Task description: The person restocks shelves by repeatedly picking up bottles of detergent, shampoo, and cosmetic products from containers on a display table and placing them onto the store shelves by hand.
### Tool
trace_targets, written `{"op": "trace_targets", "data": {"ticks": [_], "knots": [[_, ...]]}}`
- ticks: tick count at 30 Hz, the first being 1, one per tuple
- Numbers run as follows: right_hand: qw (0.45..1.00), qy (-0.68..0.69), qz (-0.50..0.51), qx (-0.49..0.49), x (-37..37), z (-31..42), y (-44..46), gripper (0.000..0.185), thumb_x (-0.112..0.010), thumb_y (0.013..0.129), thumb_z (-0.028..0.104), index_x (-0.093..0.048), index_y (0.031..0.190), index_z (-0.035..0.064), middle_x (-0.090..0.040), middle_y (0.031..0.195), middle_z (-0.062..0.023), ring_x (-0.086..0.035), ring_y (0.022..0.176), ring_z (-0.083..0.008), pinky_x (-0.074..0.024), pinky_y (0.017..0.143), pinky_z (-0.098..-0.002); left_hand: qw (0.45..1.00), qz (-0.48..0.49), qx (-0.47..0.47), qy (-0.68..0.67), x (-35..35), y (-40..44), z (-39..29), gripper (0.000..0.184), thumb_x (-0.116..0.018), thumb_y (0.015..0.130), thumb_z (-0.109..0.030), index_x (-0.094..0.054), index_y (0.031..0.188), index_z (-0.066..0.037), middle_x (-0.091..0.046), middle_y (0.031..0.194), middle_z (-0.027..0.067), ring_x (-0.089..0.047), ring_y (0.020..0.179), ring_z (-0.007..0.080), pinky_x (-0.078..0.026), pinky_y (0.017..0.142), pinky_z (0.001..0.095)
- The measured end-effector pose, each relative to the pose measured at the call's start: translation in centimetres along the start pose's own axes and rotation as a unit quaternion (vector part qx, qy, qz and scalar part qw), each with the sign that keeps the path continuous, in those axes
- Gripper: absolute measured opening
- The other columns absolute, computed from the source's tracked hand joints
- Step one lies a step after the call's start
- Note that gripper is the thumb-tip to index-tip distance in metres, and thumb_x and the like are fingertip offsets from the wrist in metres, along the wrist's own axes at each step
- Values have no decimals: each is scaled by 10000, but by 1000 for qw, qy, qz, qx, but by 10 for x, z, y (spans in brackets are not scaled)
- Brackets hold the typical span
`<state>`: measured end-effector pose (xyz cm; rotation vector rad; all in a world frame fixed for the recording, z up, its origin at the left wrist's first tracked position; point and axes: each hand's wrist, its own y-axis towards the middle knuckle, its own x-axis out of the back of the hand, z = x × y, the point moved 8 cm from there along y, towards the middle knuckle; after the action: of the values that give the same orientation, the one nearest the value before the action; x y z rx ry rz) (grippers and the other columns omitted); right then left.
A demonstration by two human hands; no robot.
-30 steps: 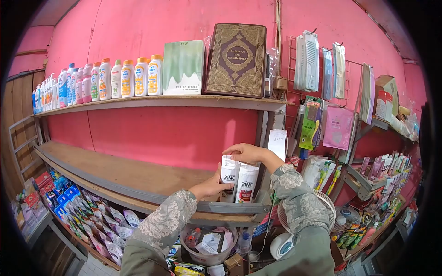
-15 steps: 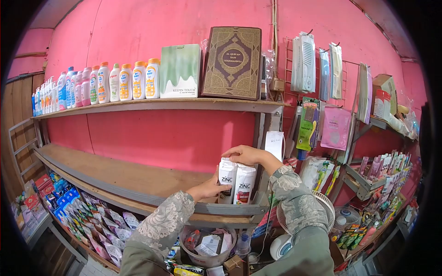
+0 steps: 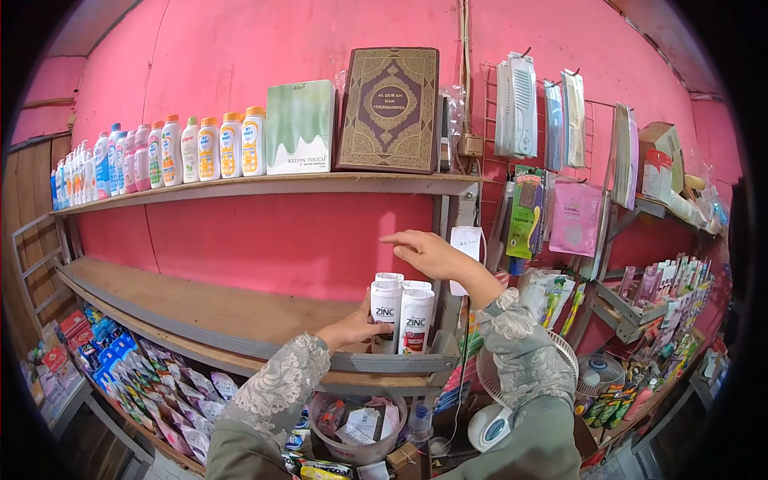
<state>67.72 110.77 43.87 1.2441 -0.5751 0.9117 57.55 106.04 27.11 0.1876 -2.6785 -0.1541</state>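
Left hand (image 3: 349, 330) grasps a white ZINC bottle (image 3: 386, 314) at the lower shelf's (image 3: 272, 346) right end — seemingly to steady the cluster; right hand (image 3: 432, 254), fingers loosely extended, hovers above, holding nothing.

Bright, fairly sharp view; fisheye curvature, black corners.

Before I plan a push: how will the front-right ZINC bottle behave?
The ZINC bottle looks stiff-walled and smooth, so probably slippery. Standing tall and narrow, it would likely tip if pushed near its top. The shelf's front rail might stop its base sliding forward, though the top could still topple over.
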Motion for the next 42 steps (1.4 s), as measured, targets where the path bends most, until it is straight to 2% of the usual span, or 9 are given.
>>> {"op": "trace_targets", "data": {"ticks": [9,12,15,19,24,27,28,32,42], "knots": [[989,-3,-77,129,2,68,-49,361,-509,899,136,-532,1253,73,-527,1246,-174,-503,1159,-337,-406,985,-402,997,36,63,18,-7,-1,4,923,-706,821,-333,-48,1446,-165,-403,1373,122,-413,1261,267,-425,954,473],[983,-27,-113,143,5,82,-73,364,-519,896,137,-532,1254,75,-515,1258,-174,-495,1167,-339,-401,986,-408,991,-27,-74,109,18,37,51,1022,-710,815,-339,56,1468,-163,-312,1443,150,-315,1338,292,-327,1043,514],[978,-22,-146,150,10,99,-102,392,-557,867,81,-533,1258,81,-506,1268,-167,-492,1170,-336,-417,967,-409,971,-134,-91,175,33,-11,-12,1122,-719,805,-325,177,1455,-137,-191,1498,193,-209,1390,316,-218,1104,510],[979,16,-163,120,5,119,-148,363,-568,848,39,-572,1211,39,-510,1286,-168,-493,1193,-326,-417,969,-398,943,-208,-220,138,30,-113,-80,1077,-692,818,-257,156,1453,-63,-197,1485,267,-216,1386,360,-203,1111,443],[917,341,-204,40,-83,107,-205,296,-579,833,75,-609,1087,-74,-648,1052,-222,-620,993,-311,-465,892,-396,922,-246,-257,156,2,-269,-15,974,-680,800,-115,13,1481,-53,-381,1404,247,-326,1345,356,-260,1086,425],[838,529,-127,-43,-189,128,-200,261,-547,894,90,-603,1089,-73,-656,1033,-193,-632,955,-257,-477,876,-359,951,-288,-111,31,-13,-351,74,837,-647,836,-76,-110,1478,-52,-456,1360,204,-466,1240,289,-344,1041,398],[790,601,-96,-79,-231,142,-192,253,-536,912,86,-597,1102,-71,-658,1027,-185,-632,955,-241,-480,872,-349,940,-337,-53,-31,-16,-384,99,704,-646,850,-100,-266,1438,-25,-491,1330,186,-488,1218,251,-384,1010,376],[753,645,64,-119,-371,236,-146,233,-556,911,105,-591,1071,-60,-667,971,-185,-649,913,-246,-511,838,-368,921,-383,45,-50,-9,-523,153,362,-593,898,-114,-560,1252,-48,-622,1174,100,-575,1096,195,-461,905,331],[612,688,390,-5,-580,561,-69,220,-516,929,61,-593,1107,-44,-662,995,-157,-631,964,-218,-494,887,-355,761,-630,146,59,69,-841,135,275,-570,902,-96,-603,1171,-47,-656,1084,90,-610,1029,195,-461,917,338]]}}
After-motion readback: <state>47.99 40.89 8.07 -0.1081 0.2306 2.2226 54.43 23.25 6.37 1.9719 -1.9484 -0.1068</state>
